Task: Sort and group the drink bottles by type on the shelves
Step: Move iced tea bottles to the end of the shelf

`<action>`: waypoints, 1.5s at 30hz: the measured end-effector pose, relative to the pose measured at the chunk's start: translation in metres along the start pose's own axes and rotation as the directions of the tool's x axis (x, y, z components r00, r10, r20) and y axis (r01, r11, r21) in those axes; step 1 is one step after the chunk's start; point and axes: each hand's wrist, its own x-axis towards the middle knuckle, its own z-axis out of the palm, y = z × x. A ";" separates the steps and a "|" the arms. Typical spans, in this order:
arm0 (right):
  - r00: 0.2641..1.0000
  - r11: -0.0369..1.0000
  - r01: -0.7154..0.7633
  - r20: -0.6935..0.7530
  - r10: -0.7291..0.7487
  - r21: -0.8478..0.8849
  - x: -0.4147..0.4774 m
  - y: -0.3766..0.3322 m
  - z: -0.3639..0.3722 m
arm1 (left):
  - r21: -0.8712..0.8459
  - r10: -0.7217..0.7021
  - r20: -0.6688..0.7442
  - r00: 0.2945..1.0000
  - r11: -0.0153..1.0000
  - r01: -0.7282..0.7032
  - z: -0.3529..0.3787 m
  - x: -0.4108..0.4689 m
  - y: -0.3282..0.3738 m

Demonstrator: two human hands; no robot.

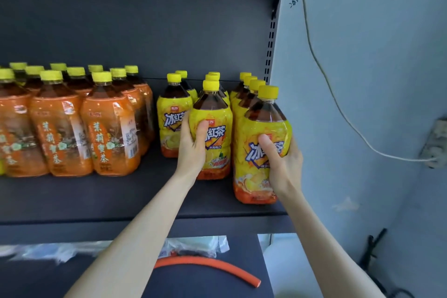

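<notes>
Several orange-labelled tea bottles (106,126) with yellow caps stand grouped at the left of the dark shelf (121,198). To their right stand several yellow-labelled iced tea bottles in rows. My left hand (193,145) grips the front bottle of the middle row (215,128) around its label. My right hand (283,162) grips the front bottle of the right row (261,138), which stands near the shelf's front right corner. Both bottles are upright on the shelf.
A slotted upright (271,38) and a pale blue wall (362,80) with a white cable (338,104) bound the shelf on the right. On the lower shelf lie an orange hose piece (217,264) and clear plastic bags (193,244).
</notes>
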 end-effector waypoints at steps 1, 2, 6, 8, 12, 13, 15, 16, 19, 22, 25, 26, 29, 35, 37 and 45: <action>1.000 1.000 0.000 -0.001 0.000 0.007 0.000 0.000 0.000 | 0.000 0.006 -0.004 1.000 1.000 -0.006 0.002 0.001 -0.002; 1.000 1.000 0.000 -0.001 0.000 0.015 -0.001 0.001 0.000 | 0.005 0.016 -0.014 1.000 1.000 -0.015 0.003 0.002 -0.004; 1.000 0.999 0.011 0.005 -0.011 0.037 0.000 0.000 0.001 | -0.023 0.040 -0.021 0.999 0.999 -0.041 0.007 0.008 -0.008; 1.000 0.999 0.012 0.007 -0.013 0.041 0.000 0.000 0.002 | -0.046 0.042 -0.004 0.999 0.998 -0.042 0.008 0.010 -0.008; 1.000 0.999 0.012 0.010 -0.012 0.047 0.000 0.003 0.001 | -0.046 0.060 -0.010 0.998 0.997 -0.061 0.010 0.010 -0.009; 1.000 0.999 0.012 0.010 -0.013 0.049 0.000 0.003 0.001 | -0.045 0.061 -0.014 0.998 0.997 -0.062 0.010 0.010 -0.010; 1.000 0.999 0.012 0.015 -0.013 0.050 0.000 0.003 0.002 | -0.044 0.067 -0.018 0.998 0.997 -0.068 0.010 0.011 -0.011; 1.000 0.999 0.010 0.017 -0.010 0.049 0.000 0.003 0.002 | -0.042 0.074 -0.014 0.997 0.996 -0.074 0.010 0.012 -0.013; 1.000 0.999 0.003 0.019 -0.003 0.046 0.002 0.005 0.002 | -0.032 0.082 -0.018 0.996 0.996 -0.083 0.011 0.014 -0.015; 1.000 0.999 -0.005 0.022 0.004 0.044 0.002 0.006 0.001 | -0.036 0.079 -0.018 0.997 0.996 -0.079 0.011 0.014 -0.015; 1.000 0.999 -0.003 0.023 0.002 0.035 0.002 0.006 0.001 | -0.034 0.074 -0.008 0.997 0.997 -0.074 0.011 0.015 -0.014; 1.000 0.999 -0.002 0.025 0.002 0.033 0.002 0.005 0.001 | -0.030 0.070 0.000 0.998 0.997 -0.070 0.010 0.016 -0.014; 1.000 0.999 0.005 0.027 -0.006 0.037 0.000 0.004 0.002 | -0.008 0.046 0.062 0.997 0.999 -0.046 0.005 0.015 -0.011; 0.998 0.999 0.030 0.049 -0.031 0.025 -0.009 0.000 0.008 | 0.031 -0.025 0.046 0.999 0.999 0.023 -0.024 -0.005 0.010; 0.997 0.999 0.044 0.056 -0.045 0.010 -0.014 0.001 0.016 | 0.032 -0.006 0.025 1.000 0.999 0.005 -0.033 -0.016 0.015; 0.995 0.998 0.054 0.084 -0.057 0.034 -0.036 -0.002 0.079 | -0.086 0.080 0.096 0.992 0.994 -0.072 -0.068 -0.031 0.034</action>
